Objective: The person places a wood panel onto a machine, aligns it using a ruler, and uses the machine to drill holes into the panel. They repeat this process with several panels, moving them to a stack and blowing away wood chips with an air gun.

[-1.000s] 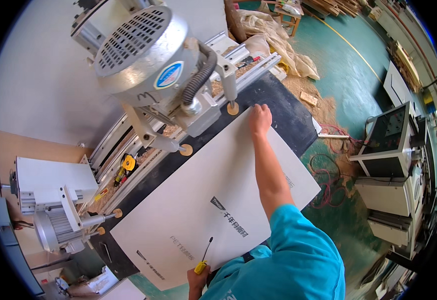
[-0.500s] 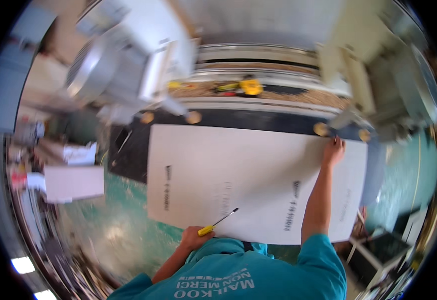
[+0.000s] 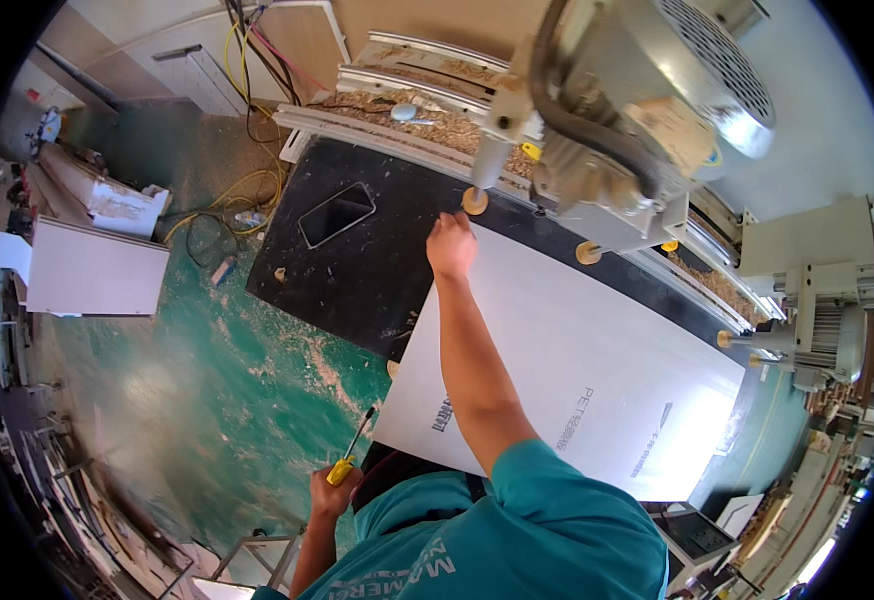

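My left hand (image 3: 327,494), low beside my waist, is closed round the yellow handle of a screwdriver (image 3: 340,471), its dark tip slanting up and away. A large white board (image 3: 577,340) with printed marks lies on the black machine table (image 3: 377,270). My right arm reaches across the board, and my right hand (image 3: 452,245) rests at its far left corner with the fingers curled. What those fingers pinch, if anything, is hidden. Just beyond them a round tan pad (image 3: 475,200) hangs on a metal rod; a second tan pad (image 3: 587,252) is farther right along the board's edge.
A phone (image 3: 337,215) lies on the black table left of the board. Large motor units (image 3: 697,80) overhang the far side. Sawdust (image 3: 357,105) covers the rails behind. Yellow cable (image 3: 242,190) and debris lie on the green floor, near a white box (image 3: 97,268).
The view has turned left. My right hand has moved from the right part of the board's far edge to its far left corner. The screwdriver stays in my left hand.
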The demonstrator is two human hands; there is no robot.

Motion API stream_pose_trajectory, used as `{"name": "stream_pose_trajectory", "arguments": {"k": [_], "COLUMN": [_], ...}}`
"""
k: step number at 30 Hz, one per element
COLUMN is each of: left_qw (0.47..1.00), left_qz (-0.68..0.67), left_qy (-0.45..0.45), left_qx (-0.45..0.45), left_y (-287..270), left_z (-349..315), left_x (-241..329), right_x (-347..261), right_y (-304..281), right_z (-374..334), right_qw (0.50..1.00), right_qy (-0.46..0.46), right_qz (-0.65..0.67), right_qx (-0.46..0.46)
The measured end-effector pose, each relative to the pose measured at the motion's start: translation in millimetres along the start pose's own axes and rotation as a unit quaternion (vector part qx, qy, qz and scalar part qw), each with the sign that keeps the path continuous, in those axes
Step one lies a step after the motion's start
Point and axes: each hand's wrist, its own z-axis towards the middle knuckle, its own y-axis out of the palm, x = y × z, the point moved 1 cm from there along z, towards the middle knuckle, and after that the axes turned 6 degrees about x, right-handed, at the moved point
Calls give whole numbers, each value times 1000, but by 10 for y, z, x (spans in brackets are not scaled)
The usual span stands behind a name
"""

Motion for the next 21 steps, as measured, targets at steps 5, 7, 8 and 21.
{"name": "stream_pose_trajectory", "arguments": {"k": [5,7,8,21], "left_qw": [999,999,999,994], "left_qz": [0,16,24,93], "left_qy": [18,26,30,52], "left_qx": [49,42,38,34], "left_y": [-249,-294,-301,-404], "left_z": [-41,8,40,-39], "left_x": [52,19,20,85], "right_x": [329,408,381,170], "right_y": [-20,-118,-82,-379], "right_z": [71,58,44,-1050], "right_qw": [992,985,992,973], "right_qy": [22,86,32,-156], "right_qz": [-9,-35,-7,114], "right_qx": [126,143,123,-124]}}
